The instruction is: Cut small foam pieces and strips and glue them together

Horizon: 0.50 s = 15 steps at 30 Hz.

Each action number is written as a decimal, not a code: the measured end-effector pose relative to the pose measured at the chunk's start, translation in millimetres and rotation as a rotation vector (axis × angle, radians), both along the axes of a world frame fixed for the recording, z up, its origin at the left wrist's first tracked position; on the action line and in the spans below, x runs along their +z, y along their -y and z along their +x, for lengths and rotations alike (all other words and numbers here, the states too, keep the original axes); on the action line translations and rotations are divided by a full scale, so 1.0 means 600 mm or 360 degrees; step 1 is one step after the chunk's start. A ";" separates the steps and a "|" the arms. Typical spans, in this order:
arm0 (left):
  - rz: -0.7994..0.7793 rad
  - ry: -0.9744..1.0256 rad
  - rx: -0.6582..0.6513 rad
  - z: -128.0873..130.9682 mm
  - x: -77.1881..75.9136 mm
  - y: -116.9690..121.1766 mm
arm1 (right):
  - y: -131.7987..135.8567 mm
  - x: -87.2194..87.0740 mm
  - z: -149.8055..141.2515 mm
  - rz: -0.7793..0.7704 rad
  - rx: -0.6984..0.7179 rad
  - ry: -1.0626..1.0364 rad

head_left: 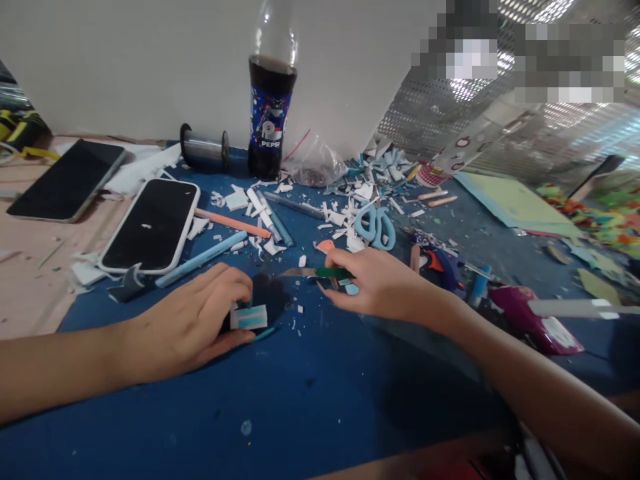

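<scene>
My right hand (367,277) is closed around a craft knife (333,273) with a green handle, its thin blade pointing left toward my other hand. My left hand (210,317) grips a small white-edged piece with a light blue face (251,318), just above the blue table surface (280,413). Part of that piece is hidden under my fingers. A thin teal strip (265,334) shows by my left thumb. Small white scraps lie between the two hands, and blade and piece are apart. Beyond my right hand are light blue scissors (375,227).
Two phones (150,225) lie at the left, near a light blue pen (201,259). A Pepsi bottle (271,113), a spool (204,149) and a plastic bag (315,163) stand at the back. A glue gun (443,263) and a magenta packet (533,317) are at the right.
</scene>
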State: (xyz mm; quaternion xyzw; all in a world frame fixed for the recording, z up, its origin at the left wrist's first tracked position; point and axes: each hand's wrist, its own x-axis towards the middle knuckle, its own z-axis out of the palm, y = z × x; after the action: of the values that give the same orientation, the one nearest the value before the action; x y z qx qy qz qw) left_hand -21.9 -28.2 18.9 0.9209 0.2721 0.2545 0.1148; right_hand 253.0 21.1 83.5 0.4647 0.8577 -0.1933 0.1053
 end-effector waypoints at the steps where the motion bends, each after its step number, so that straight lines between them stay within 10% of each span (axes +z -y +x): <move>1: 0.0006 0.0007 -0.0043 0.001 0.002 0.000 | -0.008 0.000 -0.011 -0.0037 0.0080 0.0050; 15: -0.0036 0.0015 -0.0098 0.004 0.006 -0.007 | -0.088 -0.022 -0.113 -0.0038 0.0292 0.0085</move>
State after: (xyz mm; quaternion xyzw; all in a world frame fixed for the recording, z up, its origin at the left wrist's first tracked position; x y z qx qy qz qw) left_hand -19.6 -24.2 22.8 0.9263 0.2458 0.2520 0.1343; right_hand 185.1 73.7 70.1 0.3880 0.8911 -0.1806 0.1509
